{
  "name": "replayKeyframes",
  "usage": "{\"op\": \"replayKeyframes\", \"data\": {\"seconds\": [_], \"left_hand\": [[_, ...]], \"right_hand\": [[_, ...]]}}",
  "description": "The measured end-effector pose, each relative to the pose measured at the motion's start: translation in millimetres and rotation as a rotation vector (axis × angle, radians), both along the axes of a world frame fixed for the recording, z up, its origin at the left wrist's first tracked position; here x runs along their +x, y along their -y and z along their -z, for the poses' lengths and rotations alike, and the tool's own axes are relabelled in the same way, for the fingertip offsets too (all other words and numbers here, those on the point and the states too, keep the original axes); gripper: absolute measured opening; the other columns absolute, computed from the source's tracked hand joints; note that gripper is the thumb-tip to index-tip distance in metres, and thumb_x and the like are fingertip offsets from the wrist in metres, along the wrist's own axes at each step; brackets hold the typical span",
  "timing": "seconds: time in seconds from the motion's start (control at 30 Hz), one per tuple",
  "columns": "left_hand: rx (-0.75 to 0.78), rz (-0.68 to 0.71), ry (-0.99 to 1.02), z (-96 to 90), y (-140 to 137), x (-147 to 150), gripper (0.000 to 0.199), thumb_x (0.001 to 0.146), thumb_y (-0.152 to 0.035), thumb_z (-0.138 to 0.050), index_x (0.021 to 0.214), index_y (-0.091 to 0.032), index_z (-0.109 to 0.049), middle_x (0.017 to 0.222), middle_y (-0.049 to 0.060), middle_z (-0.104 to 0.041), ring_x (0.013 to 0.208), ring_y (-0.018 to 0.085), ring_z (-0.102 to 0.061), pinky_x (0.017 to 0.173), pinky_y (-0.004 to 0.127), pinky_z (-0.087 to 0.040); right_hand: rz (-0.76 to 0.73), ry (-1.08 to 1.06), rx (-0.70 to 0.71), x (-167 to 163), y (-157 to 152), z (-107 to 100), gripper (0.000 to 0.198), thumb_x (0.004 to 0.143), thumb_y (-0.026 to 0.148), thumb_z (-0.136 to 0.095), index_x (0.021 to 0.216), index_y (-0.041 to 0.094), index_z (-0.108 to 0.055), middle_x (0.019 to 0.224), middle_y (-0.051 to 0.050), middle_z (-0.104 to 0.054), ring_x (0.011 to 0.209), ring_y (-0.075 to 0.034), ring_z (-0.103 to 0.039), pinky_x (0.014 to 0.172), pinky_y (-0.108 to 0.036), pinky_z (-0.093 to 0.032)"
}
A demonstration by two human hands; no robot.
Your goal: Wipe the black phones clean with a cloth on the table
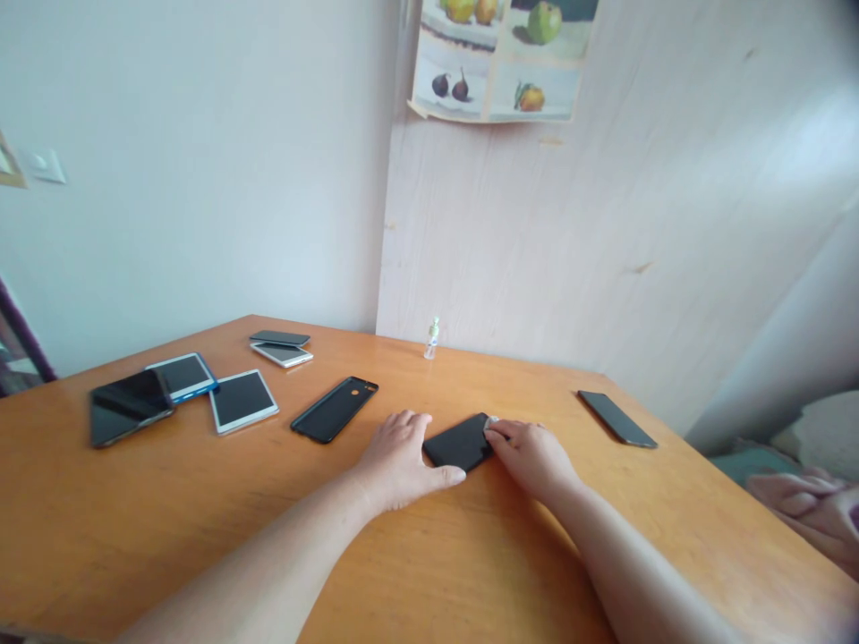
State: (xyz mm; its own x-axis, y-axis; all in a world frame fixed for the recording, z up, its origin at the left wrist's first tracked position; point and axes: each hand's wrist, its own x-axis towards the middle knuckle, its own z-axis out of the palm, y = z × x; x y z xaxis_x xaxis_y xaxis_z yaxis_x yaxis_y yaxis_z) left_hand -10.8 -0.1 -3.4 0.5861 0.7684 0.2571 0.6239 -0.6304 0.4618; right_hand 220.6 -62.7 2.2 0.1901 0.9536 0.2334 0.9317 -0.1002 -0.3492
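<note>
A black smartphone lies flat on the wooden table in front of me, its dark face up. At its left end is my left hand, fingers and thumb spread; the thumb lies along the near edge and seems to touch it. My right hand is closed at the phone's right end, pinching a small white wipe against the far right corner. Most of the wipe is hidden under the fingers. Left of the phone rests a black phone case with a round hole in it.
On the left lie a dark tablet, a blue-edged tablet, a white tablet, a white phone and a dark phone. A small spray bottle stands near the wall. Another phone lies right. A person's hands show beyond the table's right edge.
</note>
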Motion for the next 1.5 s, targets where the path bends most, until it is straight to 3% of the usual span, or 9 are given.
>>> {"op": "replayKeyframes", "data": {"seconds": [0.13,0.27,0.4,0.63,0.83,1.07,1.2,1.33,1.5], "left_hand": [[0.021,-0.019,-0.059,-5.3,0.2,-3.1,0.071,0.068,-0.073,-0.060,0.114,-0.018,-0.058,0.116,0.013,-0.059,0.116,0.034,-0.050,0.096,0.045,-0.039],[0.015,-0.010,-0.100,-8.2,2.4,-3.2,0.060,0.068,-0.066,-0.064,0.107,-0.021,-0.059,0.115,0.010,-0.059,0.114,0.032,-0.051,0.095,0.043,-0.039],[0.000,-0.006,-0.114,-9.9,4.4,-2.3,0.052,0.071,-0.058,-0.065,0.107,-0.022,-0.057,0.115,0.009,-0.058,0.115,0.032,-0.050,0.094,0.041,-0.039],[-0.063,-0.037,-0.079,-11.9,4.8,0.4,0.049,0.063,-0.052,-0.073,0.097,-0.022,-0.057,0.106,0.007,-0.057,0.106,0.029,-0.052,0.088,0.036,-0.042],[-0.072,-0.066,0.047,-5.0,9.3,-0.6,0.058,0.058,-0.050,-0.078,0.102,-0.022,-0.054,0.107,0.008,-0.058,0.105,0.029,-0.053,0.085,0.036,-0.044],[-0.102,0.048,0.170,3.0,15.9,1.6,0.063,0.065,-0.031,-0.075,0.119,-0.022,-0.044,0.094,0.004,-0.063,0.084,0.023,-0.059,0.069,0.030,-0.045],[-0.121,0.077,0.221,4.8,16.4,1.9,0.074,0.070,-0.021,-0.069,0.135,-0.024,-0.035,0.085,0.000,-0.061,0.077,0.019,-0.059,0.069,0.029,-0.045],[-0.151,0.079,0.255,6.6,16.6,1.4,0.076,0.076,-0.016,-0.061,0.144,-0.025,-0.028,0.079,-0.003,-0.058,0.073,0.016,-0.058,0.070,0.028,-0.045],[-0.160,0.122,0.265,5.4,15.3,2.4,0.068,0.079,-0.013,-0.057,0.142,-0.025,-0.033,0.084,-0.002,-0.060,0.075,0.015,-0.059,0.072,0.026,-0.045]], "right_hand": [[0.144,-0.076,0.025,26.2,-6.0,7.3,0.023,0.087,0.035,-0.051,0.086,0.024,-0.071,0.087,-0.006,-0.074,0.084,-0.022,-0.066,0.072,-0.031,-0.043],[0.186,-0.140,0.057,31.9,-11.9,15.8,0.015,0.084,0.030,-0.054,0.086,0.022,-0.067,0.078,-0.003,-0.071,0.073,-0.017,-0.063,0.064,-0.026,-0.040],[0.189,-0.169,0.084,29.3,-15.5,18.9,0.017,0.084,0.029,-0.055,0.095,0.022,-0.066,0.087,-0.003,-0.071,0.080,-0.018,-0.062,0.065,-0.025,-0.038],[0.124,-0.182,0.076,23.3,-13.4,18.8,0.020,0.084,0.038,-0.056,0.086,0.022,-0.068,0.087,-0.005,-0.069,0.079,-0.019,-0.062,0.066,-0.027,-0.040],[0.150,-0.195,0.086,30.8,-18.0,29.5,0.038,0.081,0.045,-0.058,0.108,0.020,-0.065,0.101,-0.009,-0.071,0.092,-0.025,-0.064,0.076,-0.032,-0.044],[0.076,-0.334,0.076,45.7,-20.4,33.3,0.025,0.078,0.044,-0.056,0.089,0.026,-0.071,0.088,-0.006,-0.073,0.085,-0.027,-0.066,0.074,-0.035,-0.046],[0.114,-0.532,0.075,42.8,-20.5,31.8,0.024,0.076,0.044,-0.056,0.084,0.024,-0.068,0.073,-0.006,-0.071,0.071,-0.025,-0.065,0.066,-0.034,-0.047],[0.100,-0.936,0.166,30.2,-14.0,21.9,0.023,0.075,0.042,-0.059,0.083,0.021,-0.063,0.081,-0.007,-0.071,0.073,-0.020,-0.066,0.062,-0.028,-0.049],[0.148,-1.114,0.217,20.4,-7.6,8.4,0.026,0.073,0.044,-0.061,0.084,0.021,-0.057,0.083,-0.007,-0.068,0.069,-0.017,-0.065,0.041,-0.020,-0.032]]}}
